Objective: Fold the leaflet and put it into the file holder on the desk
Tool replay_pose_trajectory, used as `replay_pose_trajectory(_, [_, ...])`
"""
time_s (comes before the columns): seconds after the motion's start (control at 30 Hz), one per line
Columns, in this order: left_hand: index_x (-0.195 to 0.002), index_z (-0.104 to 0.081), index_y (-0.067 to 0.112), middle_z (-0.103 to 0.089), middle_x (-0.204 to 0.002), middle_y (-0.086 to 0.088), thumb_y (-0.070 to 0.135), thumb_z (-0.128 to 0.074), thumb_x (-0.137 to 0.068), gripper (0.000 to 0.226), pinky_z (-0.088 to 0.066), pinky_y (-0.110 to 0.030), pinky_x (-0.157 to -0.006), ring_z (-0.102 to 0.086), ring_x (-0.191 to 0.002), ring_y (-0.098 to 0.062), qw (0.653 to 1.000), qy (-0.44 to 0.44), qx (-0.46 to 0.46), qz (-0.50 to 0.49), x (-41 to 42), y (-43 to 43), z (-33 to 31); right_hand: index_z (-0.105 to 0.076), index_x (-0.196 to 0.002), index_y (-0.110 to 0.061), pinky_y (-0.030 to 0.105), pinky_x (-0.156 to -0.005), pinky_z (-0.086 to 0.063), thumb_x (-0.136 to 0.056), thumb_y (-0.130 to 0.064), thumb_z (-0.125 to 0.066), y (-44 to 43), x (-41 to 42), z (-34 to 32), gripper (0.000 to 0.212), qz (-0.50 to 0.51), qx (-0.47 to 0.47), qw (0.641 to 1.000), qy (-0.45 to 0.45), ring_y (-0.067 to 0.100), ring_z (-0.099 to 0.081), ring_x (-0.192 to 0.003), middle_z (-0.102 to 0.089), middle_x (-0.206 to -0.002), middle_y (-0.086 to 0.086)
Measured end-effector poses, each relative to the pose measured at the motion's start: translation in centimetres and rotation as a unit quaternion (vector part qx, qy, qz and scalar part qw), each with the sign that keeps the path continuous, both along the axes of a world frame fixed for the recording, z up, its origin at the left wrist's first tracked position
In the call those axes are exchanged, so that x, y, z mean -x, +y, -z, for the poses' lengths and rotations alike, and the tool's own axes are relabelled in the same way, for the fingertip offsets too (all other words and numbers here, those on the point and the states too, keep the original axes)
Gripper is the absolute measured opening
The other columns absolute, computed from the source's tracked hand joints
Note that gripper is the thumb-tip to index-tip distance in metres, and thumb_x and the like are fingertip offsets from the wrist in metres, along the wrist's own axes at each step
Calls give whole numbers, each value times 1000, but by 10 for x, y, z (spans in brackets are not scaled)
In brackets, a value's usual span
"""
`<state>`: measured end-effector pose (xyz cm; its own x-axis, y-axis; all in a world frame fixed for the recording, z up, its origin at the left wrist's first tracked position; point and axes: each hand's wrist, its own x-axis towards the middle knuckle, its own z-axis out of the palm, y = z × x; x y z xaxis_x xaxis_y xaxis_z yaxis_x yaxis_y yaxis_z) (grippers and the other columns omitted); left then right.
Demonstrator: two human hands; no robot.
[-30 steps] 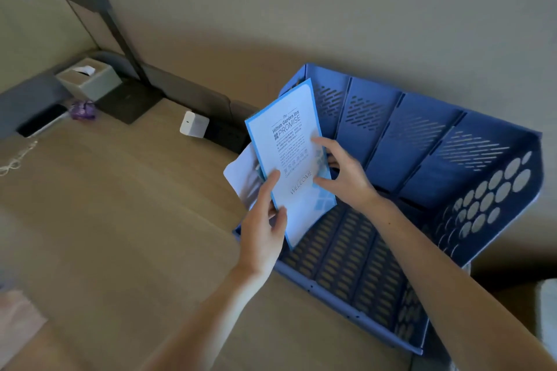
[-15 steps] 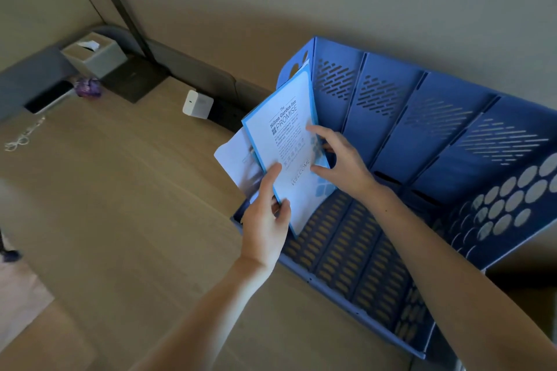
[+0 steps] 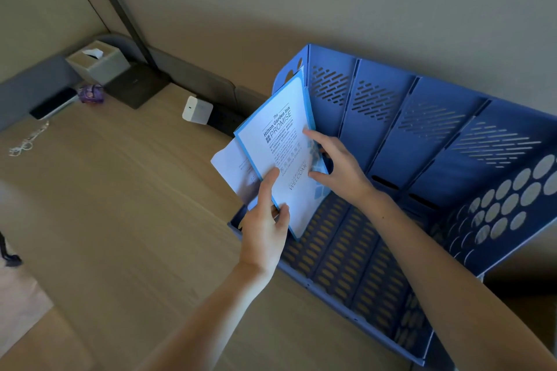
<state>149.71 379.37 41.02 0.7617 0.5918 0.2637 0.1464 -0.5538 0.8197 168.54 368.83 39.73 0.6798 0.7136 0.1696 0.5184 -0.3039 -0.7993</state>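
A white leaflet [image 3: 281, 141] with a blue border and printed text stands tilted at the left end of the blue file holder [image 3: 422, 141], against its leftmost slot. A loose white page sticks out behind its left edge. My left hand [image 3: 266, 224] pinches the leaflet's lower left edge, thumb on the front. My right hand [image 3: 337, 169] grips its right edge from inside the holder, fingers on the front.
The wooden desk [image 3: 120, 220] runs along a beige wall. At the back left are a tissue box [image 3: 98, 62], a dark lamp base [image 3: 137, 86], a purple object [image 3: 90, 94], a phone [image 3: 52, 104], a white cable [image 3: 27, 141] and a white charger [image 3: 197, 109].
Both hands keep the same hold on the leaflet. It sits slightly deeper against the holder's left end, and my head has shifted so the view is framed differently.
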Motion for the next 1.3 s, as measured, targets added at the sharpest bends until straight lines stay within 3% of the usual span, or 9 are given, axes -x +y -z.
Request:
replay_pose_trajectory(0.17, [-136,-34,42,-53,-61,13,1,-62,-89,69,-53,-16,-61,-64,-62,-12,1000,7,-2,0,0,1,-1,-30,-144,-58,-4,-97,-30,-82,-4,-77,-1,1,-2,95,-3,9,1000,3,-20,-41,-114,-44,-127,-12])
replay_pose_trajectory(0.4, [-138,-30,44,-64,-97,6,7,-61,-92,66,-56,-15,-73,-71,-86,-4,999,34,2,22,4,-2,-10,-26,-143,-63,13,-102,-34,-82,-8,-78,-4,6,-5,97,3,18,1000,-1,-15,-44,-112,-42,-128,-16])
replay_pose_trajectory(0.57, [-142,-29,40,-69,-90,4,10,-66,-90,71,-53,-15,-70,-72,-88,-7,995,73,-62,30,13,5,-15,-27,-145,-60,5,-98,-31,-84,-9,-77,-8,9,-5,95,12,18,1000,0,-21,-40,-116,-43,-129,-16])
replay_pose_trajectory(0.7, [-146,-33,32,-71,-90,-2,15,-65,-90,68,-59,-42,-65,-71,-78,-21,988,93,-112,45,17,9,-21,-27,-146,-60,6,-97,-32,-83,-7,-76,-11,14,-9,96,27,22,999,-3,-18,-40,-117,-44,-127,-14])
replay_pose_trajectory(0.8, [-149,-36,28,-67,-76,-3,14,-65,-90,67,-57,-45,-61,-66,-71,-25,985,91,-134,66,21,12,-25,-27,-144,-63,11,-98,-35,-84,-7,-75,-15,19,-14,96,39,27,999,-7,-19,-40,-117,-44,-129,-14])
replay_pose_trajectory(0.93, [-150,-32,33,-71,-86,-7,18,-66,-90,71,-56,-39,-65,-69,-78,-27,984,76,-136,81,31,13,-32,-28,-142,-63,0,-93,-31,-82,-6,-76,-24,29,-24,96,72,29,997,-30,-21,-41,-115,-43,-129,-17])
replay_pose_trajectory(1.07, [-151,-28,38,-72,-85,-9,25,-65,-90,72,-56,-46,-61,-71,-79,-29,984,80,-134,82,42,21,-40,-29,-147,-53,19,-103,-36,-85,-11,-75,-35,47,-40,87,129,34,990,-48,-13,-37,-117,-43,-145,-8])
replay_pose_trajectory(1.2, [-148,-26,41,-56,-67,1,30,-63,-89,70,-51,-38,-52,-65,-67,-28,983,72,-149,82,54,28,-59,-35,-148,-40,25,-102,-38,-90,-16,-70,-45,79,-63,71,182,20,981,-61,-2,-41,-123,-45,-146,-2])
replay_pose_trajectory(1.3, [-146,-30,34,-52,-79,4,34,-59,-90,63,-51,-38,-62,-61,-75,-25,978,64,-160,121,69,38,-69,-44,-146,-24,31,-100,-43,-94,-20,-65,-48,117,-78,57,234,12,967,-95,18,-48,-128,-52,-140,3])
